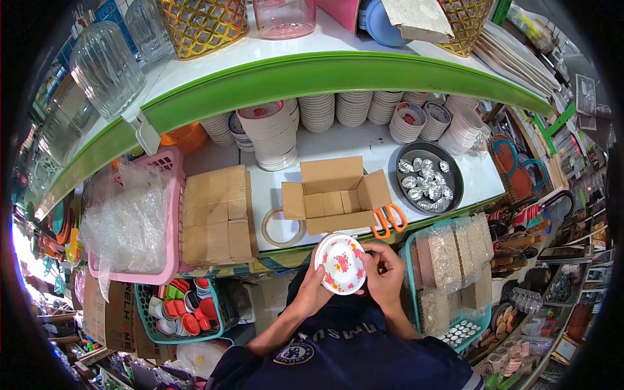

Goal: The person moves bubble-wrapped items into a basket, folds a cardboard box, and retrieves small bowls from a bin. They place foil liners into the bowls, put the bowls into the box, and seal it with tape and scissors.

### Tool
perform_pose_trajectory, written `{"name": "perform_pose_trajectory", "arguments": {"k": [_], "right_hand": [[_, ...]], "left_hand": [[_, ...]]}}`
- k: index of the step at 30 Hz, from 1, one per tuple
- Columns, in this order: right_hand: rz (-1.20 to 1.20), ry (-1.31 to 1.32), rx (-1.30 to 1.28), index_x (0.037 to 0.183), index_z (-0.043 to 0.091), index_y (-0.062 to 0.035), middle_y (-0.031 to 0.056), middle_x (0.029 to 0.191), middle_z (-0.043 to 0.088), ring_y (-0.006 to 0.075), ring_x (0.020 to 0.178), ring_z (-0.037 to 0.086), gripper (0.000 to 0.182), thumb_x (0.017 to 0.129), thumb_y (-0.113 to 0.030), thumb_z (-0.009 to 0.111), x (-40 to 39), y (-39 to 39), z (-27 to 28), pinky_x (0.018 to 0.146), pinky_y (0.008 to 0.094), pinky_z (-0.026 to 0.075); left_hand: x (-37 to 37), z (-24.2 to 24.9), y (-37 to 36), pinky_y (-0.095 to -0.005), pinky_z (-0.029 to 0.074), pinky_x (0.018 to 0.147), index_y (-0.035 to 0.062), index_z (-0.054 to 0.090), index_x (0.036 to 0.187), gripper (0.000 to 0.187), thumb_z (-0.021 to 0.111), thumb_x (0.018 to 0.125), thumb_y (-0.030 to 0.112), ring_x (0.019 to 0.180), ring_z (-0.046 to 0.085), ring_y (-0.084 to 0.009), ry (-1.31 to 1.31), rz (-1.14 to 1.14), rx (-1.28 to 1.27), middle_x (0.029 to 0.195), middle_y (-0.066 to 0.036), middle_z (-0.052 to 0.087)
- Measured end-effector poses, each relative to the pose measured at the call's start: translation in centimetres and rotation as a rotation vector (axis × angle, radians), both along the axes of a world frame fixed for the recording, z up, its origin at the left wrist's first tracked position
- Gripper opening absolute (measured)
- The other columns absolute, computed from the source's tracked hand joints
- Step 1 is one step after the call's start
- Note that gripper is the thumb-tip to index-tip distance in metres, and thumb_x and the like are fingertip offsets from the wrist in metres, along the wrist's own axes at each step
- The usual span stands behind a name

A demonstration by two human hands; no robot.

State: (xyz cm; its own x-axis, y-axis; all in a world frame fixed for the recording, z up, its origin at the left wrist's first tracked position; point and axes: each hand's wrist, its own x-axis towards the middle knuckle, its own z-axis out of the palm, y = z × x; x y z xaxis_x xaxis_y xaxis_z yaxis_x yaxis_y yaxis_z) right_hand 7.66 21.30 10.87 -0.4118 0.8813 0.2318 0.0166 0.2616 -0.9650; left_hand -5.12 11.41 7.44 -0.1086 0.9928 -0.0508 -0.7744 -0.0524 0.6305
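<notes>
A small white dish (342, 264) with pink and orange flowers is held in front of my chest, its patterned face up. My left hand (311, 291) grips its left edge, thumb on the rim. My right hand (385, 273) is closed at the right edge, thumb and curled fingers against the rim. Just beyond the dish stands an open cardboard box (335, 198), its flaps spread and nothing visible inside. Orange-handled scissors (389, 221) lie beside the box's right front corner, blades hidden. A roll of tape (283, 227) lies to its left.
Flattened cardboard (218, 214) and a pink basket (172, 221) of bubble wrap sit left. A dark round pan (429, 177) holds foil-like cups. Stacked bowls (270, 136) line the back under a green-edged shelf (338, 71). Teal baskets (409, 260) flank me below.
</notes>
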Motion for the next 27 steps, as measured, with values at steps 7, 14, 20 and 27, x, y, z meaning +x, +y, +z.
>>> {"name": "perform_pose_trajectory", "arguments": {"k": [7,14,20,27], "right_hand": [[0.021,0.005,-0.018,0.099,0.068,0.002,-0.0047,0.062,0.052,0.001,0.054,0.044,0.013,0.09,-0.008,0.066,1.3,0.4,-1.2,0.048,0.0183,0.032],[0.007,0.037,-0.119,0.097,0.069,0.0036,-0.0036,0.058,0.051,0.0017,0.054,0.043,0.016,0.087,-0.009,0.07,1.4,0.0,-0.4,0.05,0.0192,0.033],[0.027,0.107,-0.039,0.101,0.068,0.0022,-0.0004,0.076,0.058,0.0012,0.06,0.047,0.018,0.086,-0.006,0.07,1.8,0.5,-1.5,0.054,0.017,0.034],[0.286,-0.029,-0.073,0.112,0.067,0.0017,0.0052,0.101,0.062,0.0012,0.064,0.05,0.029,0.083,0.0,0.069,2.8,1.9,0.5,0.055,0.0172,0.037]], "left_hand": [[0.1,0.7,0.0,-0.0622,0.053,0.086,0.02,0.006,0.153,0.066,0.037,0.101,0.048,0.134,0.039,-0.0374,-0.024,-0.045,0.029,0.152,-0.014,0.026],[0.2,0.0,0.1,-0.0582,0.057,0.079,0.0168,0.012,0.15,0.067,0.034,0.099,0.054,0.121,0.052,-0.0444,-0.009,-0.091,0.01,0.146,-0.019,0.036],[0.1,0.8,0.2,-0.0494,0.061,0.067,0.0136,0.016,0.149,0.07,0.035,0.098,0.057,0.109,0.061,-0.0429,-0.035,-0.141,-0.012,0.138,-0.02,0.045],[-0.5,1.7,0.2,-0.0315,0.06,0.051,0.0071,0.022,0.148,0.07,0.035,0.099,0.055,0.087,0.07,-0.0281,0.103,-0.316,-0.105,0.122,-0.019,0.058]]}}
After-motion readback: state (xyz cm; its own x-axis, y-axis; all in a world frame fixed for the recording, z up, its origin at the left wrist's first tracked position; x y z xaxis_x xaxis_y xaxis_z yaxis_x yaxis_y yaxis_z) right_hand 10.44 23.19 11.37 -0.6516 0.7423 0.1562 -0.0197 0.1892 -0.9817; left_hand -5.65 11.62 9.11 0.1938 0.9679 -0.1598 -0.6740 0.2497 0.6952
